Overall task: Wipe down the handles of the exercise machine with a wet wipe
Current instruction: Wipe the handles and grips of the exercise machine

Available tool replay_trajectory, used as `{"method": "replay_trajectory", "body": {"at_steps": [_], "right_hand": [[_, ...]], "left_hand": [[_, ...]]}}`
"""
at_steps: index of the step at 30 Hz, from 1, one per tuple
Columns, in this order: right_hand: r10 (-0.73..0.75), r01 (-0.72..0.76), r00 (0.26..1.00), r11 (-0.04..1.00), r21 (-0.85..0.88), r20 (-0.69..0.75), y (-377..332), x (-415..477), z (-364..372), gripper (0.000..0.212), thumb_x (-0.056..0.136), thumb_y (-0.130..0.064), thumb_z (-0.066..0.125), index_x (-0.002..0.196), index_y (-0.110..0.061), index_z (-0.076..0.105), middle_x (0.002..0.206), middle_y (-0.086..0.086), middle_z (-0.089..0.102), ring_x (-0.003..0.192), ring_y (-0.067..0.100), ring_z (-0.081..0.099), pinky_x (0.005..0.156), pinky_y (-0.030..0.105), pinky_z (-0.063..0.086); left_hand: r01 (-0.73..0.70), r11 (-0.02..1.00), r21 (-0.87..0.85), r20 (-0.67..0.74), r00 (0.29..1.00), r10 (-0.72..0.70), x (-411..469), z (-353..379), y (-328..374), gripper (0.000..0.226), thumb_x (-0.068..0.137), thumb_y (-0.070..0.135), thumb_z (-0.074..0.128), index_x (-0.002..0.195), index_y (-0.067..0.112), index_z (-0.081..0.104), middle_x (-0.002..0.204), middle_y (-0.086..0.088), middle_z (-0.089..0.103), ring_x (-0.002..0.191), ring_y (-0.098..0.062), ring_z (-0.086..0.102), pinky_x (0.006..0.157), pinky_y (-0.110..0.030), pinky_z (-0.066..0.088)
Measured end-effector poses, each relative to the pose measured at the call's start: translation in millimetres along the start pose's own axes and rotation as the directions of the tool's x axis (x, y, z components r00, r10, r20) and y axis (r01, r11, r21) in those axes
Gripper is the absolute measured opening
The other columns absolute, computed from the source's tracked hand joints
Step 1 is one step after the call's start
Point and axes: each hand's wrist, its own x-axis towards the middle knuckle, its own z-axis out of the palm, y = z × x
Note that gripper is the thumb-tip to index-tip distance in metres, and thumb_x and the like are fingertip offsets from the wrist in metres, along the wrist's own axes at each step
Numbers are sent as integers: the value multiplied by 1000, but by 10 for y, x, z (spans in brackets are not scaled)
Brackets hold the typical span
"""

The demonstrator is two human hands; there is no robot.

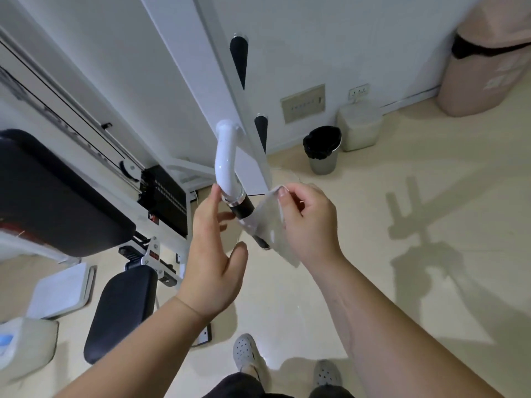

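A white bent tube (225, 162) of the exercise machine ends in a chrome ring and a black handle grip (244, 208). A thin, see-through wet wipe (271, 229) hangs over the lower part of the grip. My right hand (307, 222) pinches the wipe's upper corner between thumb and forefinger, just right of the grip. My left hand (215, 254) is spread left of the grip, fingers apart, its fingertips close to the tube and the wipe's lower edge. I cannot tell whether it touches the wipe. Two more black grips (240, 60) (261, 130) stick out of the white upright.
A black padded seat (120, 308) and backrest (51, 193) lie at the left, with the weight stack (165, 199) behind. A small bin with a black liner (323, 149) stands by the wall. My feet in grey clogs (245, 354) are on the beige floor.
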Motion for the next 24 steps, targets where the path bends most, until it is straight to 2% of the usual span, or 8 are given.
{"method": "replay_trajectory", "body": {"at_steps": [2, 5, 8, 11, 13, 16, 20, 24], "right_hand": [[-87, 83, 995, 992, 90, 49, -72, 82, 121, 16, 97, -26, 58, 94, -24, 74, 87, -10, 65, 84, 18, 66, 77, 39, 55], [-202, 162, 965, 961, 224, 168, -138, 59, 292, 19, 98, -15, 59, 101, -9, 77, 96, 0, 68, 93, 14, 65, 84, 30, 53], [-210, 142, 963, 927, 346, 167, -41, -27, 354, 19, 99, -9, 57, 105, -5, 75, 102, 2, 69, 99, 13, 67, 88, 22, 51], [-177, 69, 964, 887, 456, 197, 100, -171, 391, 22, 99, -9, 58, 115, -16, 71, 113, -5, 71, 110, 12, 67, 94, 21, 50], [-108, -55, 959, 836, 546, 261, 169, -260, 411, 30, 100, -14, 57, 125, -30, 63, 119, -16, 71, 117, 10, 66, 100, 25, 50], [-58, -169, 939, 779, 603, 338, 251, -309, 459, 29, 103, -25, 50, 129, -26, 62, 126, -10, 67, 125, 19, 62, 107, 43, 50], [-72, -220, 904, 768, 602, 422, 225, -297, 511, 45, 97, -46, 57, 134, -21, 56, 136, 1, 58, 129, 19, 58, 108, 36, 45], [-277, -58, 840, 809, 585, 466, 64, -198, 504, 69, 95, -64, 48, 143, -14, 46, 144, 0, 56, 137, 20, 52, 113, 45, 42]], "left_hand": [[28, 999, -22, -13, 1000, -28, 30, -10, 25, 88, 80, -2, 48, 160, 14, 14, 150, -3, 37, 126, -18, 49, 109, -39, 43], [65, 997, -46, -51, 996, -67, -3, -56, 4, 87, 81, -3, 48, 159, 20, 20, 150, -5, 42, 125, -23, 52, 107, -41, 46], [54, 998, -27, -101, 993, -57, 28, -140, 22, 78, 81, -3, 47, 153, 24, 33, 141, -4, 50, 116, -25, 57, 100, -41, 49], [55, 998, -43, -197, 978, -63, 141, -179, 78, 60, 88, 6, 48, 144, 24, 43, 133, -3, 56, 110, -24, 59, 94, -41, 51], [58, 997, -48, -257, 964, -68, 240, -168, 90, 55, 93, 18, 50, 147, 21, 42, 134, -5, 56, 105, -22, 60, 92, -37, 51], [26, 1000, 13, -309, 951, -21, 343, -120, 33, 44, 99, 23, 53, 143, 21, 47, 124, 3, 59, 99, -16, 59, 90, -34, 49], [-1, 999, 39, -335, 942, 14, 432, -171, -94, 30, 100, 30, 57, 129, 38, 54, 114, 7, 59, 89, -14, 58, 81, -38, 48], [-68, 994, 80, -286, 954, 88, 466, -247, -148, 34, 102, 38, 54, 131, 54, 47, 124, 11, 57, 100, -13, 59, 86, -38, 48]]}}
